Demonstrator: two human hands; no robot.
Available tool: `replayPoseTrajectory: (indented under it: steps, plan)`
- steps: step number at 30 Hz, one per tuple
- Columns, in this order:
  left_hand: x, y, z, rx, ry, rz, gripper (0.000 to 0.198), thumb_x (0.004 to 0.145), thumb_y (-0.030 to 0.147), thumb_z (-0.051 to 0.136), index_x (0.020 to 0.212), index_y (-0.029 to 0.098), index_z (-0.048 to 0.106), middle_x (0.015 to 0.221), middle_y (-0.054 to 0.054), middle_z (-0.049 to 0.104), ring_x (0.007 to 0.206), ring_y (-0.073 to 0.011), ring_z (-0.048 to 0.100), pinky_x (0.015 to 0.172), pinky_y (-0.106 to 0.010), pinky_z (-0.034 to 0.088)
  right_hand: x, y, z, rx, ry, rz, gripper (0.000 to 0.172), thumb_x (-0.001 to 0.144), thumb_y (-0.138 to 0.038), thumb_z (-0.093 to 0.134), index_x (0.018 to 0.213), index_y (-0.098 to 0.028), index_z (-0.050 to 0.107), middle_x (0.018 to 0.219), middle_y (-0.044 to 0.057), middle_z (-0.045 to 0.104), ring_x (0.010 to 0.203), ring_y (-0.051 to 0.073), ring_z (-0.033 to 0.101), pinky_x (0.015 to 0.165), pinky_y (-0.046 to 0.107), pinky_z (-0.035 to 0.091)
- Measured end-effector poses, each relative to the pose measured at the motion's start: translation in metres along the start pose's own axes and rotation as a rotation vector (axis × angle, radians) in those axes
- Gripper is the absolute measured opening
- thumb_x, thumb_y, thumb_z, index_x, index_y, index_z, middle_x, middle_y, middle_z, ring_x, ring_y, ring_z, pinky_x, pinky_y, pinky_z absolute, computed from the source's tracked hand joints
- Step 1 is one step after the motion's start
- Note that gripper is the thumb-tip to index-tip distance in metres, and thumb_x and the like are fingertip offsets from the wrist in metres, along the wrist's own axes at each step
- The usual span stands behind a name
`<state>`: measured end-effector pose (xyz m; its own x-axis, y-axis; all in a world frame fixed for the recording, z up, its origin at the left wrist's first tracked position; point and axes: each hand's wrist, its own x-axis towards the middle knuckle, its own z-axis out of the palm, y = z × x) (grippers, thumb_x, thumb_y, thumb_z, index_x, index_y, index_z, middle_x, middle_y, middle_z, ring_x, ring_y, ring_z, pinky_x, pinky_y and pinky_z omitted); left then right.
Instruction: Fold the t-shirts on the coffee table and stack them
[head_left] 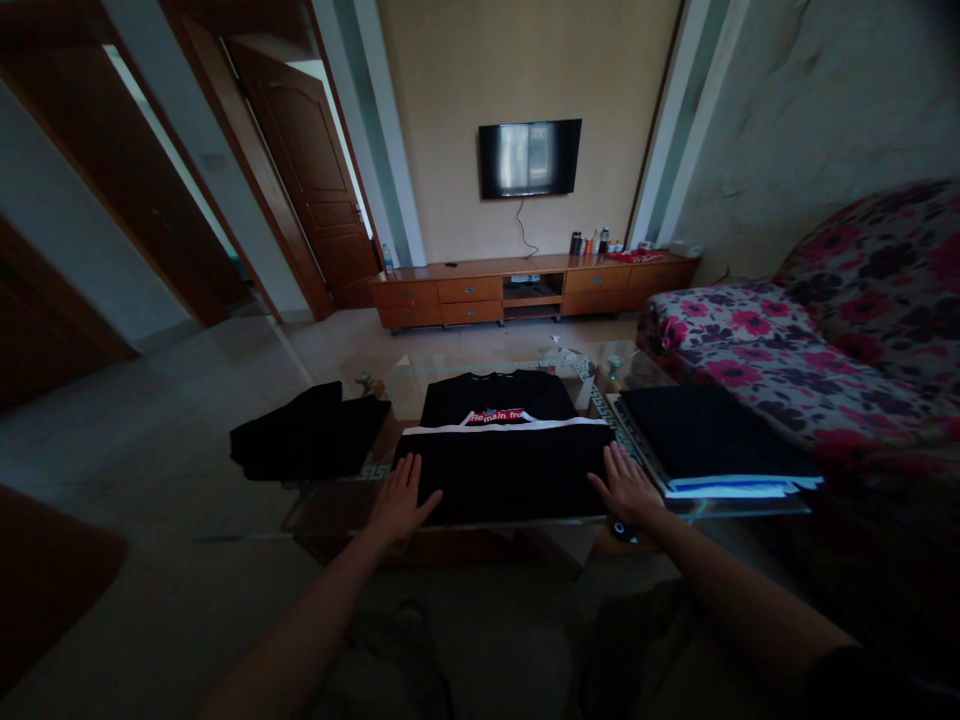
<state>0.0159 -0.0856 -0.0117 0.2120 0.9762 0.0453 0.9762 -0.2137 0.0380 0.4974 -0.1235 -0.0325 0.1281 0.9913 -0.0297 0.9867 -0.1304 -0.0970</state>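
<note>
A black T-shirt [504, 455] with a white stripe and a red printed label lies flat on a glass coffee table [409, 385]. My left hand [399, 497] rests flat on the shirt's near left edge, fingers stretched out. On the near right edge my right hand [624, 483] lies the same way, fingers spread. Neither hand holds anything.
A crumpled black garment [307, 432] lies on the table's left end. A stack of folded dark and white clothes [712, 445] sits on the right end. A floral sofa [817, 330] stands to the right. A wooden TV cabinet [536, 288] and wall TV [530, 158] are beyond.
</note>
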Motion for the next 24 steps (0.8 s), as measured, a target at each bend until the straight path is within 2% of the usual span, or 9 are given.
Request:
replayPoseTrajectory:
  steps: [4,7,9,12,15,17,19,22,24]
  plan:
    - [0.003,0.015,-0.007,-0.002,0.013,-0.071,0.083,0.095,0.071,0.029,0.161,0.021,0.02,0.164,-0.018,0.025,0.151,-0.0353,0.026,0.118,-0.052,0.026,-0.001,-0.02,-0.003,-0.007,0.034,0.101,0.084,0.098,-0.062,0.026,0.157,-0.002,0.029,0.166,0.019,0.016,0.154,0.031,0.009,0.124,0.046,0.011]
    - [0.017,0.043,-0.015,-0.009,0.067,-0.144,0.074,0.099,0.062,0.024,0.159,0.018,0.025,0.161,-0.019,0.033,0.148,-0.0351,0.033,0.115,-0.052,0.031,0.008,-0.053,-0.012,0.036,0.128,0.152,0.082,0.099,-0.06,0.028,0.153,0.002,0.036,0.164,0.024,0.019,0.154,0.035,0.011,0.123,0.048,0.01]
    - [0.03,0.066,-0.019,-0.027,0.098,-0.076,0.072,0.101,0.057,0.024,0.156,0.011,0.031,0.16,-0.019,0.035,0.149,-0.0319,0.031,0.118,-0.046,0.029,0.017,-0.082,-0.02,0.076,0.165,0.049,0.08,0.1,-0.057,0.027,0.155,0.001,0.033,0.165,0.022,0.018,0.154,0.033,0.011,0.124,0.046,0.009]
    - [0.049,0.099,-0.021,-0.055,0.112,0.099,0.067,0.101,0.052,0.027,0.155,0.012,0.035,0.162,-0.014,0.034,0.151,-0.0273,0.027,0.122,-0.043,0.024,0.032,-0.129,-0.027,0.138,0.141,-0.181,0.079,0.101,-0.058,0.021,0.156,-0.002,0.031,0.166,0.017,0.016,0.155,0.028,0.01,0.124,0.043,0.009]
    - [0.064,0.121,-0.019,-0.085,0.105,0.217,0.064,0.101,0.044,0.029,0.156,0.012,0.033,0.164,-0.011,0.031,0.152,-0.023,0.024,0.125,-0.04,0.02,0.042,-0.17,-0.028,0.181,0.14,-0.364,0.08,0.102,-0.06,0.017,0.158,-0.004,0.029,0.167,0.014,0.011,0.155,0.026,0.009,0.125,0.041,0.01]
    - [0.071,0.128,-0.017,-0.095,0.067,0.249,0.064,0.098,0.038,0.033,0.157,0.012,0.031,0.165,-0.009,0.029,0.153,-0.0212,0.021,0.126,-0.039,0.017,0.046,-0.188,-0.025,0.193,0.125,-0.443,0.077,0.103,-0.057,0.014,0.159,-0.006,0.028,0.167,0.012,0.011,0.155,0.024,0.009,0.125,0.041,0.01]
    - [0.075,0.131,-0.012,-0.097,0.014,0.244,0.067,0.096,0.034,0.036,0.158,0.013,0.028,0.166,-0.007,0.025,0.154,-0.0206,0.018,0.126,-0.039,0.015,0.048,-0.198,-0.019,0.193,0.085,-0.455,0.075,0.103,-0.055,0.011,0.159,-0.007,0.028,0.166,0.012,0.015,0.155,0.023,0.011,0.125,0.041,0.009]
    - [0.08,0.126,-0.005,-0.097,-0.046,0.226,0.072,0.094,0.04,0.04,0.159,0.015,0.024,0.168,-0.006,0.02,0.155,-0.0212,0.015,0.126,-0.041,0.016,0.05,-0.198,-0.012,0.185,0.032,-0.428,0.08,0.102,-0.06,0.011,0.158,-0.006,0.029,0.166,0.012,0.018,0.155,0.023,0.013,0.125,0.042,0.009]
    - [0.082,0.116,0.0,-0.098,-0.038,0.206,0.076,0.094,0.049,0.041,0.16,0.017,0.022,0.168,-0.006,0.018,0.155,-0.0219,0.015,0.125,-0.042,0.016,0.052,-0.189,-0.01,0.177,0.007,-0.453,0.081,0.101,-0.063,0.012,0.159,-0.009,0.028,0.167,0.01,0.015,0.155,0.022,0.011,0.125,0.041,0.008]
